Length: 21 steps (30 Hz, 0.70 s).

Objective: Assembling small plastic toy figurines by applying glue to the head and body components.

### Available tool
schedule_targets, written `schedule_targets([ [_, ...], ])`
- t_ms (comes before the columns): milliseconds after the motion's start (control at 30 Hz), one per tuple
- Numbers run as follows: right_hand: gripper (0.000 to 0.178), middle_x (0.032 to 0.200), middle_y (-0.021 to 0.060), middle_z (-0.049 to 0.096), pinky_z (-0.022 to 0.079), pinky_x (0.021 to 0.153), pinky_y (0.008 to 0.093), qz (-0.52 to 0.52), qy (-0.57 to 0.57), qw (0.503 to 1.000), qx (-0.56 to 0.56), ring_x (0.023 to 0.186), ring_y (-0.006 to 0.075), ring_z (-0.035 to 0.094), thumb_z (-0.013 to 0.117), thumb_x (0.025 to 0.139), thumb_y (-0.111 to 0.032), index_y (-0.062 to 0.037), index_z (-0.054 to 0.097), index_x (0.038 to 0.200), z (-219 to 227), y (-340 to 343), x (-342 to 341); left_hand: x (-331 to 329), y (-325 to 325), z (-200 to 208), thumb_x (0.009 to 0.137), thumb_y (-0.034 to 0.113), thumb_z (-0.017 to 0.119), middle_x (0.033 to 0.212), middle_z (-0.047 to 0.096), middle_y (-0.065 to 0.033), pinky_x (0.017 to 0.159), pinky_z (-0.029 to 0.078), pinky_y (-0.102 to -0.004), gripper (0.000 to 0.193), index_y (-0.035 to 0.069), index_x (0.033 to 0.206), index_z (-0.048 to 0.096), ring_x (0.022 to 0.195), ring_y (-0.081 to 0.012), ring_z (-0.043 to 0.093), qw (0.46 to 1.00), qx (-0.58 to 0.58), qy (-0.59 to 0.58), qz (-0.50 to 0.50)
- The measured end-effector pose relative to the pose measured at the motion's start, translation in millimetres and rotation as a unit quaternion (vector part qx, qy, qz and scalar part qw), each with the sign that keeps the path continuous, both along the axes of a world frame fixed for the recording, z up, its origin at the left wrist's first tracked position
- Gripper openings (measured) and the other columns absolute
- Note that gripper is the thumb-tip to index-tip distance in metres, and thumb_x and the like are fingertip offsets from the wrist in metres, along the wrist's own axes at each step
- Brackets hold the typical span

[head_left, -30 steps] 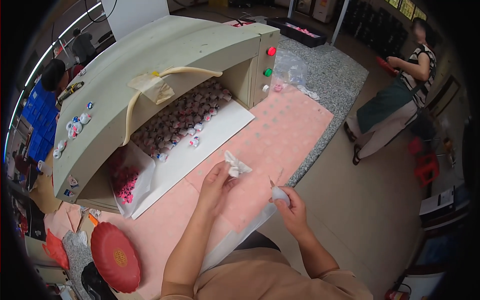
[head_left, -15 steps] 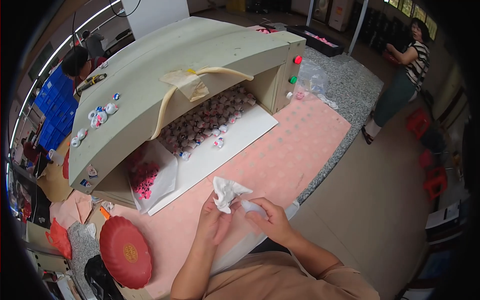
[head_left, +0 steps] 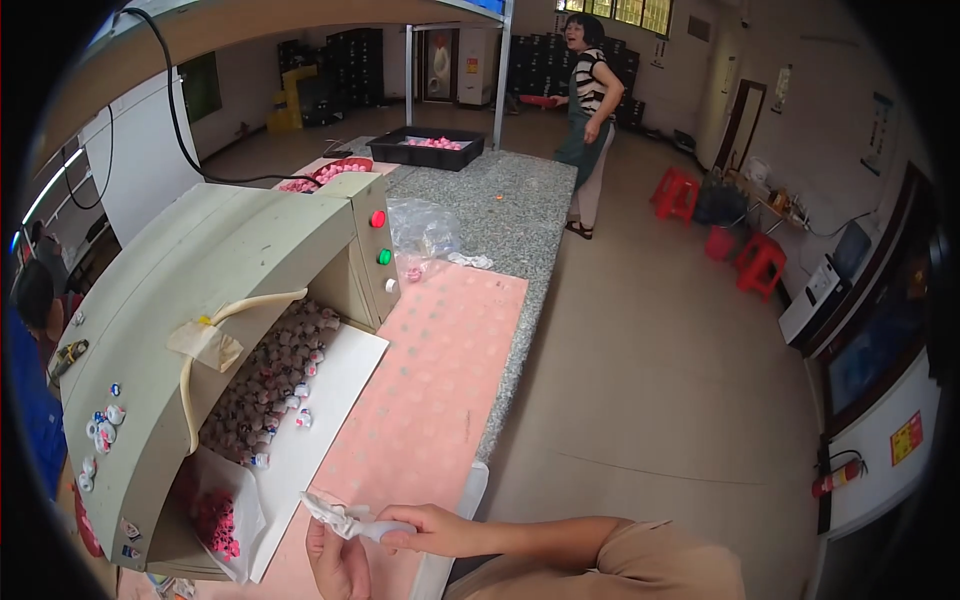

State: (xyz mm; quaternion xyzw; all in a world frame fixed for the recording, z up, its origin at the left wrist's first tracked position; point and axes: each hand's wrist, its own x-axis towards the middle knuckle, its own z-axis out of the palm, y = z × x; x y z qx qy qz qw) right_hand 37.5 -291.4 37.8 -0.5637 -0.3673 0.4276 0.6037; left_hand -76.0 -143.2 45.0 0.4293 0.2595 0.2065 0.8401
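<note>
A crumpled white cloth (head_left: pixel 336 517) is in my left hand (head_left: pixel 338 568), whose fingers close around its lower part. My right hand (head_left: pixel 432 531) grips a small pale, translucent bottle (head_left: pixel 386 530), its narrow end against or right beside the cloth. Both hands are low in the picture, above the pink sheet (head_left: pixel 440 370) that covers the worktop. Left of them stands a grey-green hooded machine (head_left: pixel 240 235). On its white board (head_left: pixel 300 440) lie many small white figures (head_left: pixel 262 385) with blue and pink marks.
Pink pieces (head_left: pixel 217 525) lie on white paper in the machine's near end. More figures (head_left: pixel 104 430) sit on its top. Farther off are a clear plastic bag (head_left: pixel 420 228) and a black tray (head_left: pixel 425 156). A person (head_left: pixel 592 110) holding a red tray stands beyond the granite edge.
My view has swung right and up, so the machine and hands appear lower left. The cloth and the bottle stay in my hands, now closer together. The person has turned.
</note>
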Motion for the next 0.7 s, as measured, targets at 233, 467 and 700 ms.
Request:
schedule_targets([
  [233,0.024,0.086,-0.0045,0.059,0.043,0.062,0.0203,0.029,0.091,0.995,-0.012,0.075,0.0026,0.05,0.051,0.099,-0.029,-0.0096,0.057,0.113,-4,-10,7,15,-13,12,0.088,0.003,0.059,0.107,0.061,-0.0087,0.092,0.045,-0.0352,0.029,-0.001,0.116,0.053,0.1,-0.019,0.058,0.987,-0.064,-0.148,0.02],
  [467,0.024,0.092,0.005,0.062,0.042,0.064,0.0212,-0.005,0.126,0.992,-0.007,0.067,0.0064,0.047,0.047,0.1,-0.019,-0.0014,0.056,0.114,-20,-50,21,37,36,23,0.094,0.016,0.059,0.117,0.062,-0.0014,0.093,0.038,-0.0361,0.021,0.011,0.114,0.061,0.106,-0.014,0.054,0.97,0.027,-0.221,0.096],
  [700,0.029,0.104,0.0078,0.065,0.048,0.076,0.0254,-0.027,0.136,0.99,0.027,0.088,0.0109,0.06,0.053,0.094,-0.009,-0.0005,0.052,0.122,-18,-36,16,92,16,-64,0.087,0.008,0.065,0.102,0.066,-0.0053,0.08,0.049,-0.0232,0.039,0.003,0.125,0.059,0.087,-0.0109,0.06,0.98,0.199,0.01,0.001],
])
